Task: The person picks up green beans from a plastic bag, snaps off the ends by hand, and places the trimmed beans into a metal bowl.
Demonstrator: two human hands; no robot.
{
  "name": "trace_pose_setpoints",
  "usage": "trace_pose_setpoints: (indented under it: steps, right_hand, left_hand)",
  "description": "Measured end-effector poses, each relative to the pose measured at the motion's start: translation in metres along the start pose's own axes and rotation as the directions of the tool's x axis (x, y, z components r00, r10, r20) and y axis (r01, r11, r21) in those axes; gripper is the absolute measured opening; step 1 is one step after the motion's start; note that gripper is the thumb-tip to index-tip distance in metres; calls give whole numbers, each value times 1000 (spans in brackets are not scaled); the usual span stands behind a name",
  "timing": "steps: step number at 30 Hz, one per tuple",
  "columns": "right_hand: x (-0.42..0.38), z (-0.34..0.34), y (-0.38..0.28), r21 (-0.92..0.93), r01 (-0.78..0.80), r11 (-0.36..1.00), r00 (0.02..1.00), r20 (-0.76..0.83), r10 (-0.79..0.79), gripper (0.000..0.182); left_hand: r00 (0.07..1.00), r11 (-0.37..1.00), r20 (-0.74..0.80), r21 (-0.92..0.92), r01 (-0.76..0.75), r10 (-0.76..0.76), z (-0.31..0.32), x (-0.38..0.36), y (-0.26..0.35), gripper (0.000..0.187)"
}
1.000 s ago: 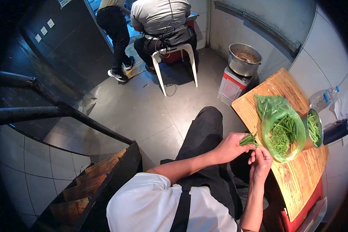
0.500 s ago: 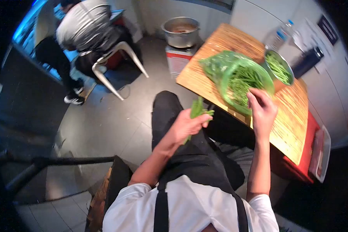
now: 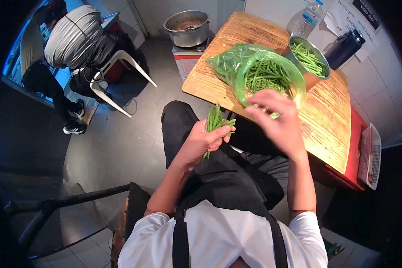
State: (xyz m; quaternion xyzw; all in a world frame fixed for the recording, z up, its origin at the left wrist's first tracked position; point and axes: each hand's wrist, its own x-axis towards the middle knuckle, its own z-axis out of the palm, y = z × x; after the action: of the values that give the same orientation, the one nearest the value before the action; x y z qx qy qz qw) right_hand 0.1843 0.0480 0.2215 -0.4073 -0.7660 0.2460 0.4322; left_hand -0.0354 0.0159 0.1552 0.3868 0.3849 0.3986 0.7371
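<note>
A bunch of green beans [image 3: 215,119] is gripped in my left hand [image 3: 202,140], its fingers closed around the stalks above my lap. My right hand [image 3: 279,123], slightly blurred, hovers at the near side of a green plastic bag [image 3: 224,64]. Its thumb and fingers are apart, with no bean visible between them. More green beans [image 3: 268,76] lie inside the bag's open mouth. Behind it on the right stands a metal pot [image 3: 286,53] holding cut green bean pieces [image 3: 307,59].
The bag and pot rest on a wooden table [image 3: 332,129]. A water bottle [image 3: 309,18] and a dark flask [image 3: 346,48] stand near the wall. A cooking pot [image 3: 187,29] sits on a small stove. A person [image 3: 78,38] sits on a white chair [image 3: 120,58] at the left.
My right hand has moved left and slightly down across the bag's front, its fingers spreading from a pinch. My left hand still holds the beans. The view has shifted a little.
</note>
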Motion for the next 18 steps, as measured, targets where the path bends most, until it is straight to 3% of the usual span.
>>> trace_pose_setpoints:
  steps: [1, 2, 4, 8, 10, 14, 18]
  right_hand:
    - [-2, 7, -9, 35, -21, 999, 996, 88, 18, 18]
    - [-4, 17, -1, -1, 94, 996, 990, 109, -93, 17]
    - [-5, 24, 0, -44, 105, 993, 976, 196, -95, 15]
    - [-3, 22, 8, -63, 92, 994, 971, 229, -75, 12]
    - [-4, 23, 10, -48, -45, 998, 964, 261, 57, 10]
    - [-7, 27, 14, -46, -42, 998, 966, 252, 53, 9]
    - [-13, 32, 15, -119, 47, 992, 992, 124, -33, 9]
  left_hand:
    - [1000, 1000, 6, 4, 12, -12, 0, 2, -3, 19]
    - [999, 1000, 27, -14, -24, 25, -2, 4, -7, 17]
    - [997, 998, 51, -32, -50, 51, -5, 8, -11, 16]
    - [998, 999, 46, 1, -36, 36, -3, 9, -8, 12]
    - [999, 1000, 36, 12, -12, 11, -1, 10, -7, 12]
    - [1000, 998, 17, 51, -23, 22, 0, 13, -9, 13]
    - [998, 986, -8, 158, -55, 57, 6, 14, -3, 14]
